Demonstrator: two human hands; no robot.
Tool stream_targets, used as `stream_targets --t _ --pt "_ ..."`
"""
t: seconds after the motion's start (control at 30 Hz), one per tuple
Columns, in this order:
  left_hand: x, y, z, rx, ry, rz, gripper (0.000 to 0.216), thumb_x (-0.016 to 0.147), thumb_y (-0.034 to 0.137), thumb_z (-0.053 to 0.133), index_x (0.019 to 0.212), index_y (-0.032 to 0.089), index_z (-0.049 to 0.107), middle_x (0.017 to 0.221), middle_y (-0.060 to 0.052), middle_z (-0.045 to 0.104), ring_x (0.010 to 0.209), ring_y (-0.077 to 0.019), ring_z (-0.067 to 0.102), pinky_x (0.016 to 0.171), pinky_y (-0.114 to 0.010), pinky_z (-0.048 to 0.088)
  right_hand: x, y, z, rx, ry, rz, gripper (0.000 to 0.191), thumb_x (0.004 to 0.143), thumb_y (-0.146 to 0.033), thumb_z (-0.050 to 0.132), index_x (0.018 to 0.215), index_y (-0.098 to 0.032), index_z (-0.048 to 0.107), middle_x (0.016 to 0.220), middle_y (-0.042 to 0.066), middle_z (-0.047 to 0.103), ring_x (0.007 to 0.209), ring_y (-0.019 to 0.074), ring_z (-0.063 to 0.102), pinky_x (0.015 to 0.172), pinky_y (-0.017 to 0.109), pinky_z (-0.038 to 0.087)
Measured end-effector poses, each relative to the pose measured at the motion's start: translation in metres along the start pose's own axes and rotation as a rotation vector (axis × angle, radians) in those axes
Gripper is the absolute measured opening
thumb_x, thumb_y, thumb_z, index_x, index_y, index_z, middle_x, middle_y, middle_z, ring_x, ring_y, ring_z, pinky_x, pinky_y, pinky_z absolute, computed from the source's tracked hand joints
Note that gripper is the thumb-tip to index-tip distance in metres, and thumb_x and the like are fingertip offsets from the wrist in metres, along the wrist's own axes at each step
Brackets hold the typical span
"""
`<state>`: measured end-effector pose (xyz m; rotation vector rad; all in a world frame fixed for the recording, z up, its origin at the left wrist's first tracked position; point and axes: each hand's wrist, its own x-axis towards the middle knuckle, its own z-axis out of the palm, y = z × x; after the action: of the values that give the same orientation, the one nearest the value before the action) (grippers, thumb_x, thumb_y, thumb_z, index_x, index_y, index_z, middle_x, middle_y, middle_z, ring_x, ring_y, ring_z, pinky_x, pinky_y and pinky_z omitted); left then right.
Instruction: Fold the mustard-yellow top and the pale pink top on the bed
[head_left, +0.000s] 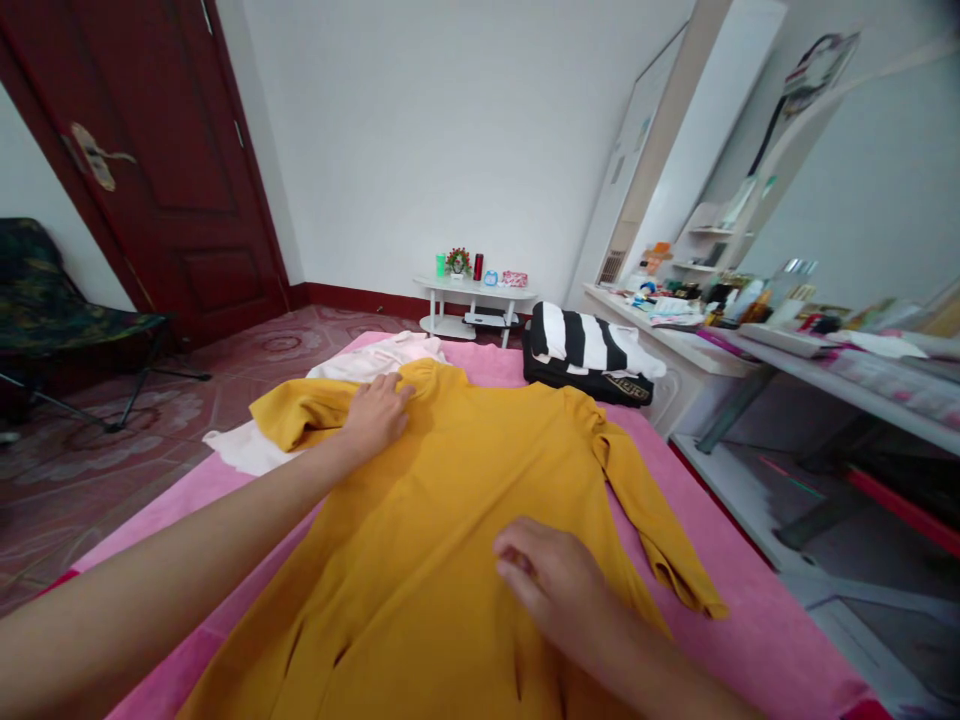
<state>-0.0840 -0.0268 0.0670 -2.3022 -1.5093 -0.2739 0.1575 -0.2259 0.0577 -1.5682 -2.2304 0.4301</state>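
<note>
Wrinkles worried me: my left grip [379,415] lay flat and open on the yellow top [450,500]. My right grip [551,580] curled on it, pinching or not I couldn't tell. Dragging either could bunch the cloth beneath.

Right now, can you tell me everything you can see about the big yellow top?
The yellow top is a mustard-coloured, long-sleeved garment of soft-looking cloth. It lies flat on the pink cover, neck end away from the camera. One sleeve stretches out to the picture's right; the other is bent, lying partly on a pale garment. A few creases show low down. The left hand lies flat by the collar; the right hand rests loosely curled on the middle.
</note>
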Motion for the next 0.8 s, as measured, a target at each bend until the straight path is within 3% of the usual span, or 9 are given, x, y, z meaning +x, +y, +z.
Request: stream_targets --t 0.07,0.17,0.3,0.4,0.5,0.67,0.8 --pt "0.018 0.004 0.011 -0.025 0.01 -0.029 0.046 0.08 0.031 0.056 0.124 0.02 0.047 0.128 -0.014 0.045 0.116 -0.0288 0.044 0.095 -0.04 0.037 -0.015 0.035 -0.008 0.004 0.072 0.067 0.014 0.083 -0.015 0.045 0.081 -0.021 0.057 0.081 0.0 0.06 0.075 0.0131 0.057 0.068 0.024 0.043" --pt "0.047 0.009 0.029 -0.078 0.003 -0.115 0.061 0.08 0.041 0.056 0.133 0.019 0.035 0.127 -0.015 0.045 0.115 -0.0302 0.045 0.093 -0.041 0.039 -0.041 0.077 -0.01 -0.061 0.203 0.105 0.015 0.086 -0.019 0.043 0.09 -0.021 0.057 0.103 0.006 0.06 0.097 0.018 0.057 0.084 0.031 0.045" --pt "0.074 0.016 0.052 -0.122 -0.108 -0.167 0.057 0.081 0.041 0.055 0.131 0.019 0.037 0.122 -0.015 0.049 0.113 -0.0303 0.048 0.084 -0.037 0.045 -0.068 0.107 -0.001 -0.225 0.316 0.207 0.025 0.083 -0.032 0.051 0.105 -0.023 0.059 0.122 0.009 0.054 0.112 0.0237 0.053 0.095 0.04 0.045" --pt "0.085 0.019 0.064 -0.128 -0.164 -0.162 0.035 0.086 0.026 0.046 0.12 0.017 0.047 0.11 -0.014 0.057 0.1 -0.027 0.057 0.078 -0.034 0.046 -0.078 0.113 0.002 -0.316 0.353 0.241 0.038 0.08 -0.04 0.056 0.114 -0.024 0.059 0.122 0.009 0.055 0.112 0.0265 0.054 0.095 0.043 0.046" --pt "0.092 0.013 0.067 -0.12 -0.152 -0.164 0.031 0.089 0.017 0.035 0.116 0.018 0.05 0.105 -0.013 0.059 0.092 -0.0257 0.061 0.076 -0.034 0.046 -0.085 0.116 0.001 -0.307 0.323 0.242 0.036 0.08 -0.041 0.057 0.113 -0.025 0.061 0.114 0.008 0.061 0.107 0.0246 0.058 0.091 0.039 0.05" --pt "0.102 -0.008 0.059 -0.062 -0.068 -0.216 0.033 0.09 0.015 0.029 0.113 0.015 0.053 0.108 -0.016 0.055 0.094 -0.0281 0.059 0.077 -0.038 0.045 -0.094 0.12 -0.004 -0.167 0.265 0.269 0.024 0.085 -0.036 0.053 0.103 -0.025 0.063 0.106 0.006 0.065 0.098 0.0195 0.062 0.085 0.029 0.052" --pt "0.095 0.006 0.047 -0.031 -0.005 -0.157 0.03 0.087 0.015 0.038 0.111 0.014 0.056 0.113 -0.017 0.053 0.106 -0.0309 0.051 0.083 -0.043 0.043 -0.088 0.113 -0.015 -0.184 0.192 0.286 0.021 0.086 -0.033 0.051 0.099 -0.025 0.065 0.102 0.005 0.065 0.095 0.0184 0.063 0.084 0.028 0.052"
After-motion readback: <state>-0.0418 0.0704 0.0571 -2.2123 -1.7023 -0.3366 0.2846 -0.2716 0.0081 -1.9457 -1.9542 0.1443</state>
